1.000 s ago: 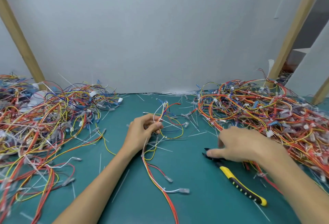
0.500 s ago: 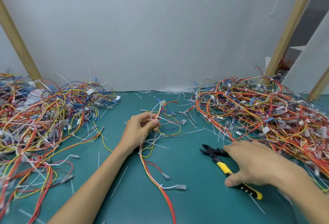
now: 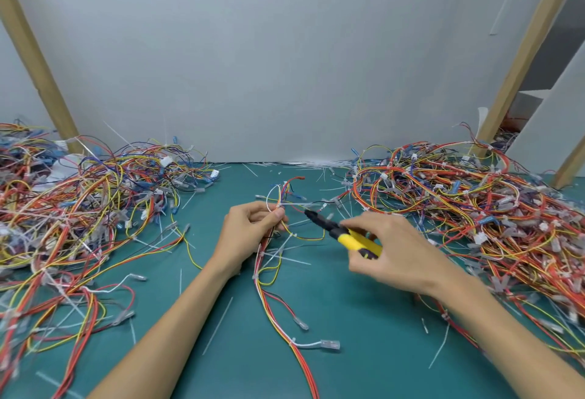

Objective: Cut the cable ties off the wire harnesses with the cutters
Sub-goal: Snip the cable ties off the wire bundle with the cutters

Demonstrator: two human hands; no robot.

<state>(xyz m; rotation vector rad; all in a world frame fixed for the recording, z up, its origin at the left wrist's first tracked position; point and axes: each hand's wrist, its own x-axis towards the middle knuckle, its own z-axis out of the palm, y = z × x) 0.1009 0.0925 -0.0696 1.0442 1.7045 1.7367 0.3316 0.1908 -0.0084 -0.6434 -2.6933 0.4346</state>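
The left hand (image 3: 250, 230) pinched a harness (image 3: 275, 259) between thumb and fingers (image 3: 253, 208), with a white tie (image 3: 278, 207) at the thumb tip, probably raised off the worktop (image 3: 240, 351) so blades could reach it. The right hand (image 3: 389, 249) gripped the cutters (image 3: 345, 237) by their yellow handles, nose pointed at that tie, just short of the left fingertips. A heap (image 3: 474, 208) of harnesses lay beyond the right knuckles.
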